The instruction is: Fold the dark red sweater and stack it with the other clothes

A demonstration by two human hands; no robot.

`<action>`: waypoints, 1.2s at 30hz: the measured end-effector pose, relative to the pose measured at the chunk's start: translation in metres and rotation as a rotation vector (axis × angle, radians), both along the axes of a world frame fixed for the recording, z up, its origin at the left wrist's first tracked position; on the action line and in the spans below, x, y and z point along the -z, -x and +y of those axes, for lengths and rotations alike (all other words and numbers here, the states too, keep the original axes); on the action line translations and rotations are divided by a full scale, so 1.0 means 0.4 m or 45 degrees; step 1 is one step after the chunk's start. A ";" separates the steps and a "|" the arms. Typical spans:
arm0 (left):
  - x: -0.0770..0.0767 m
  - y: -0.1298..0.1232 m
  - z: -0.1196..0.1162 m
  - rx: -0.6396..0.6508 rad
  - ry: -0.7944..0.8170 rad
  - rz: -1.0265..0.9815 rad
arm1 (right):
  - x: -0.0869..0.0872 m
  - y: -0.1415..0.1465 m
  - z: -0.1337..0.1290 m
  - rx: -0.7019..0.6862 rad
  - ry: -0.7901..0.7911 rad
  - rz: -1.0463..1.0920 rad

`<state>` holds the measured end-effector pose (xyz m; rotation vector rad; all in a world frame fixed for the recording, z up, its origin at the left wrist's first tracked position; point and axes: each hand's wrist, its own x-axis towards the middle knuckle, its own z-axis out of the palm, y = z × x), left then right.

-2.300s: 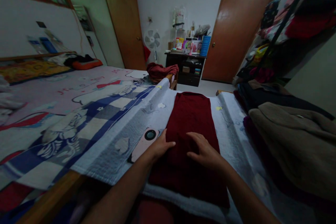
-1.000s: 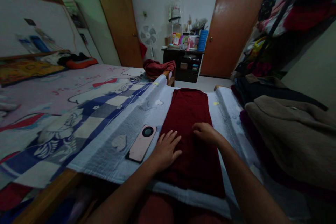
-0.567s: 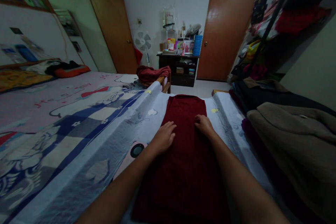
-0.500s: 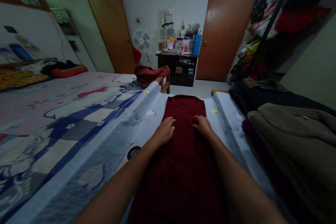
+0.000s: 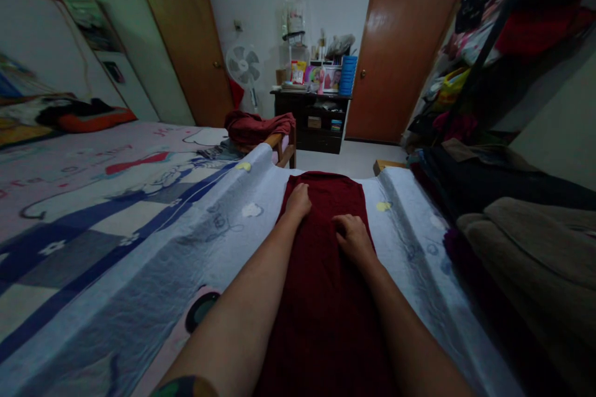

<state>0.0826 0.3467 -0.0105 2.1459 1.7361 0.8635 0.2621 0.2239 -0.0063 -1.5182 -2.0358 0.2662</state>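
1. Head view, compared with the frame half a second earlier: the left hand (image 5: 299, 200) has advanced toward the far end of the dark red cloth (image 5: 326, 285), and its fingers, previously extended, are now drawn in. The right hand (image 5: 354, 237) now sits lower in the frame than the left; earlier the two were nearly level. The pink phone (image 5: 179, 330) appears lower, at the lower left, partly covered by the left forearm. A coloured patch now shows on that forearm at the bottom edge.

2. Left hand, upper centre: fingers gathered and closed narrowly, resting on the left part of the cloth near its far end. Whether a fold is pinched beneath them cannot be told.

3. Right hand, right of centre: fingers half curled, thumb parted from them by a small gap, poised at the surface of the cloth's right half. Contact of the fingertips is hard to judge.

4. Dark red cloth: a long, flat strip running from upper centre to the bottom edge, beneath both hands and between the forearms. It lies on a pale blue sheet (image 5: 254, 242), with a brown garment (image 5: 535, 254) well apart at the right.
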 end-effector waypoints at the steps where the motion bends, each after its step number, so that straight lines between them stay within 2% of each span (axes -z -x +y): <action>1: 0.013 0.003 0.004 -0.010 -0.007 -0.001 | 0.003 0.002 0.001 0.003 -0.004 -0.017; 4: 0.047 0.011 0.004 -0.030 -0.023 -0.011 | 0.014 0.005 0.004 -0.006 -0.025 -0.072; 7: 0.062 0.015 0.000 -0.032 -0.039 -0.033 | 0.021 0.008 0.005 0.010 -0.060 -0.063; 13: 0.057 0.022 0.001 -0.045 -0.053 -0.084 | 0.018 0.014 0.004 0.074 -0.084 -0.007; 18: 0.057 0.021 0.002 -0.044 -0.052 -0.098 | 0.020 0.021 0.006 0.128 -0.035 -0.107; 23: 0.059 0.017 0.003 -0.040 -0.051 -0.100 | 0.026 0.023 0.014 0.099 -0.011 -0.175; 30: 0.064 0.021 0.008 -0.030 -0.066 -0.098 | 0.018 0.026 0.015 0.100 -0.030 0.018; 36: 0.063 0.019 0.010 -0.028 -0.058 -0.093 | 0.004 0.041 0.006 -0.026 0.027 0.270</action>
